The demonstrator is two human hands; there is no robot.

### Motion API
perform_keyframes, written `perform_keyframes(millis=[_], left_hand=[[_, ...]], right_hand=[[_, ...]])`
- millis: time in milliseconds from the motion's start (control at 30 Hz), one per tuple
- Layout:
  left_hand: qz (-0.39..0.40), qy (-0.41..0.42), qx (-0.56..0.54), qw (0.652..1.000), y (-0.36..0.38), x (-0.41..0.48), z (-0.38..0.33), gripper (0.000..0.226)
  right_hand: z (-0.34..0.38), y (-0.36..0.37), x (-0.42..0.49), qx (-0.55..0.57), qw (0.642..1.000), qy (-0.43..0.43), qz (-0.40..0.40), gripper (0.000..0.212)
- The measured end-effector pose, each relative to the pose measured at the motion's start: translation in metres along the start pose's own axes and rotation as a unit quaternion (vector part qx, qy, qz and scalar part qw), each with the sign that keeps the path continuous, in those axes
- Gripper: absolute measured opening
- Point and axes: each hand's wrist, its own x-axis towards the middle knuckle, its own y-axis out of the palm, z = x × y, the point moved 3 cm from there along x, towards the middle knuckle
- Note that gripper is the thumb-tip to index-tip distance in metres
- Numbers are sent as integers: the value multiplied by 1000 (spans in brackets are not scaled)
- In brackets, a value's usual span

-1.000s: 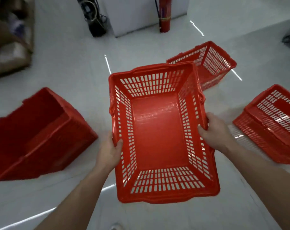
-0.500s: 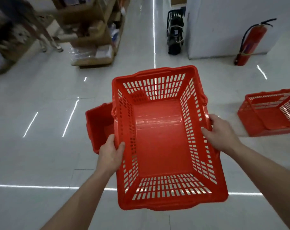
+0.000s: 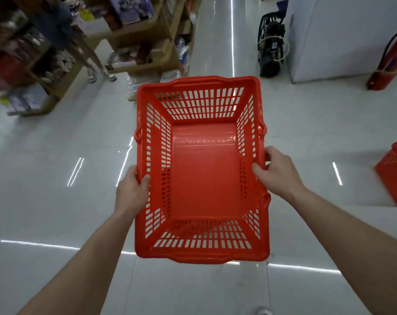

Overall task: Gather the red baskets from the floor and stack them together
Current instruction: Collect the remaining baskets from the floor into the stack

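Basket of red slotted plastic (image 3: 202,169), held level above the glossy pale floor (image 3: 56,223).
Blurred wooden shelves (image 3: 45,64) fill the upper left, their goods unreadable, with another person's legs (image 3: 90,60) before them. The left hand (image 3: 131,192) grips the basket's left rim, thumb inside; the right hand (image 3: 277,171) grips the right rim likewise. The red basket seen half a second ago behind its left side no longer shows. Rightward stand a black machine (image 3: 271,42), a white cabinet (image 3: 343,37), a red fire extinguisher (image 3: 384,69) and a second red basket (image 3: 395,173), now mostly cut off by the frame edge.
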Motion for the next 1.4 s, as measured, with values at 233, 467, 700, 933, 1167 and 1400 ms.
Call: perform_keyframes(millis=[233, 467, 700, 933, 1167, 1400], left_hand=[[18, 12, 62, 998, 5, 93, -27, 31], [65, 56, 83, 993, 33, 161, -30, 32], [197, 155, 90, 964, 68, 225, -16, 31], [265, 209, 145, 930, 86, 258, 3, 33], [323, 222, 127, 911, 129, 254, 43, 34], [318, 272, 177, 891, 149, 235, 48, 74]], right_hand=[[-17, 37, 18, 62, 996, 54, -24, 14], [-27, 85, 12, 52, 987, 134, -68, 15], [-25, 140, -17, 6, 958, 260, -122, 24], [0, 219, -63, 60, 914, 367, -163, 21], [-15, 266, -86, 51, 884, 420, -201, 29], [-26, 270, -69, -37, 899, 422, -110, 47]])
